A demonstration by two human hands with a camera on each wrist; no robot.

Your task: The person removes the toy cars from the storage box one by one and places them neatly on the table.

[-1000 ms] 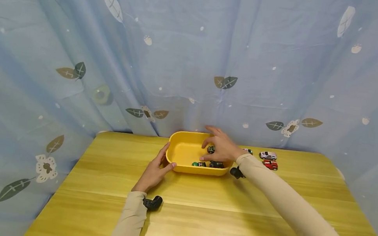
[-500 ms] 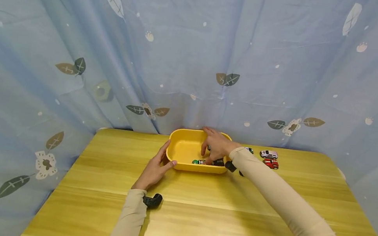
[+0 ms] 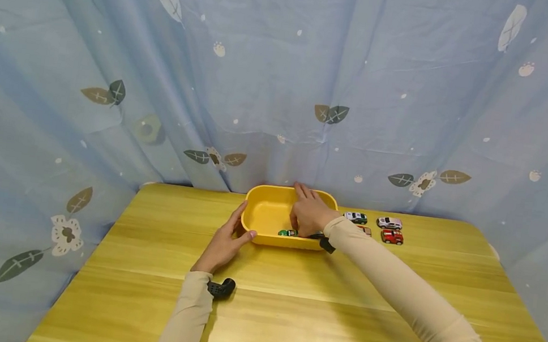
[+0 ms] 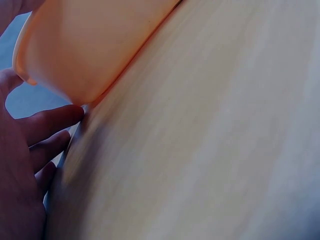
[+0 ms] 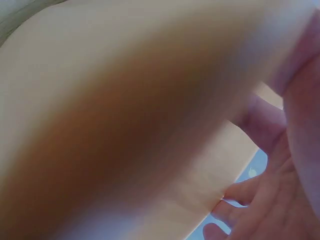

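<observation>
My left hand (image 3: 224, 242) holds the left end of a yellow plastic tub (image 3: 270, 240), thumb over the near rim and fingers along the outside. The tub's wall (image 4: 95, 45) rises beside those fingers in the left wrist view. Inside the tub is my right hand (image 3: 310, 216), index finger pointing down and other fingers stretched toward the far rim. By its fingertips lies a small green-and-white toy car (image 3: 288, 233). A dark toy car (image 3: 316, 235) is partly covered by the hand. A blurred tub wall in the right wrist view hides what the right thumb and index finger touch.
Right of the tub stand several toy cars: a green-and-white one (image 3: 355, 217), a pale one (image 3: 389, 223), a red one (image 3: 392, 237) and an orange one (image 3: 364, 230) half behind the sleeve. A blue curtain (image 3: 285, 81) hangs behind the wooden table (image 3: 286, 321).
My right hand has shifted slightly left and lower into the tub, and its index finger now points down. The left hand keeps its hold on the tub. The view has tilted slightly.
</observation>
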